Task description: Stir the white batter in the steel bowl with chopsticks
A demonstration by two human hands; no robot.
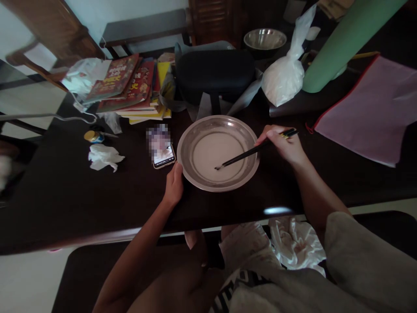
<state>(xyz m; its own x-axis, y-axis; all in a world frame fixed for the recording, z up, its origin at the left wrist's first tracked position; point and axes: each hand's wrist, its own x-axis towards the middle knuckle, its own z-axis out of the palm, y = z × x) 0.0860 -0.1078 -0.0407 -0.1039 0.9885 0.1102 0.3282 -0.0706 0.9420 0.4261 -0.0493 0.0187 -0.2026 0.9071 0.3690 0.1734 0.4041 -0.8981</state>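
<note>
A wide metal basin point(185, 174) stands on the dark table in front of me, with a whitish, flat-looking content point(208, 152) in its bottom. My left hand point(174, 184) grips the basin's left rim, thumb on the edge and fingers hidden below. In my right hand point(282, 141) is a pair of black chopsticks point(243, 155), closed together and slanting over the right rim. Their tips touch the whitish content near the basin's middle, with a little pale stuff stuck to them. Close to my left hand lies a phone point(163, 158) with its screen lit.
Crumpled tissue point(104, 156) and a small gold-lidded jar point(94, 136) lie at left. Behind are stacked books point(130, 87), a black case point(215, 69), a tied bag of white powder point(283, 80), a second metal bowl point(265, 40), a green cylinder point(345, 48) and a pinkish cloth bag point(368, 113).
</note>
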